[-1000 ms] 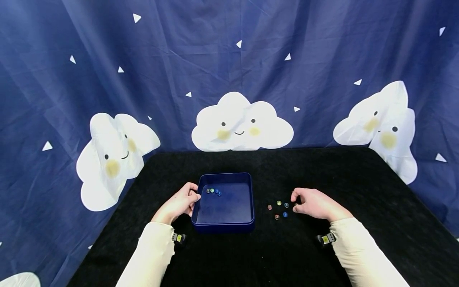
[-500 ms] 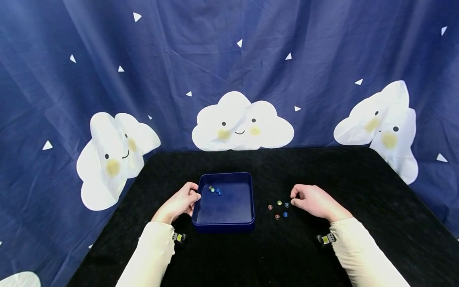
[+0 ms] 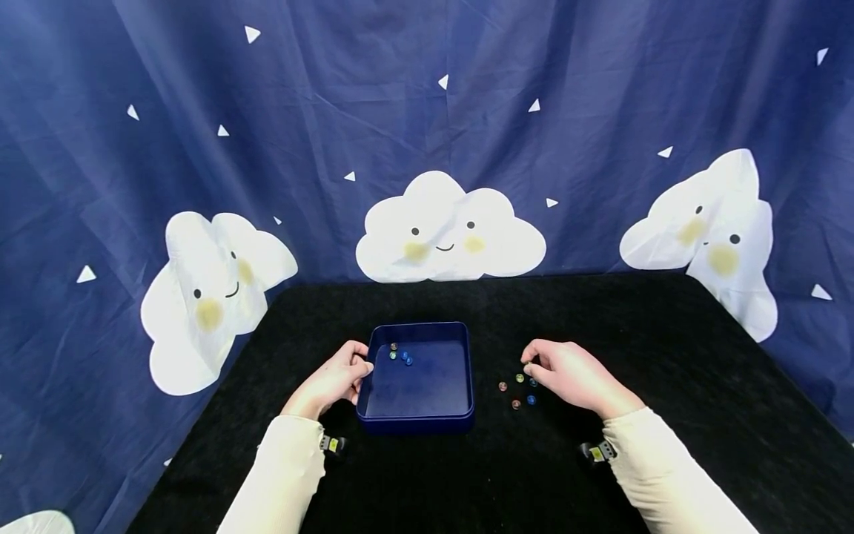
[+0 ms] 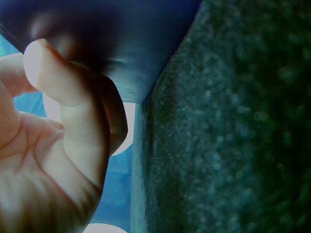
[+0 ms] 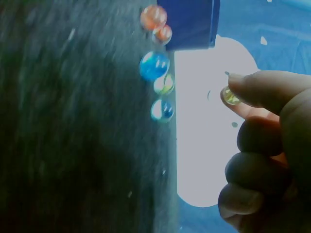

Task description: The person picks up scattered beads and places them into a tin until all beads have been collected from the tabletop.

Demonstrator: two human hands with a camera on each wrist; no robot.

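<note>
My right hand [image 3: 570, 374] pinches a clear yellowish marble [image 5: 231, 96] between thumb and index finger, its other fingers curled in. It is lifted above the table, just over a loose group of glass marbles: a blue marble [image 5: 154, 65], a yellow-green marble [image 3: 520, 378], a reddish marble [image 3: 502, 386] and others. My left hand [image 3: 336, 378] holds the left side of a square dark blue box [image 3: 416, 424], thumb at the rim and fingers against the wall [image 4: 146, 43]. Inside the box, several marbles lie near its back left corner, among them a blue marble [image 3: 409, 361].
Black cloth [image 3: 427, 482] covers the table. A blue curtain [image 3: 427, 96] with white clouds hangs behind its far edge. The loose marbles lie between the box and my right hand.
My right hand has taken up the yellowish marble, raised it and moved left toward the box. Marbles inside the box have rolled a little. My left hand stays at the box.
</note>
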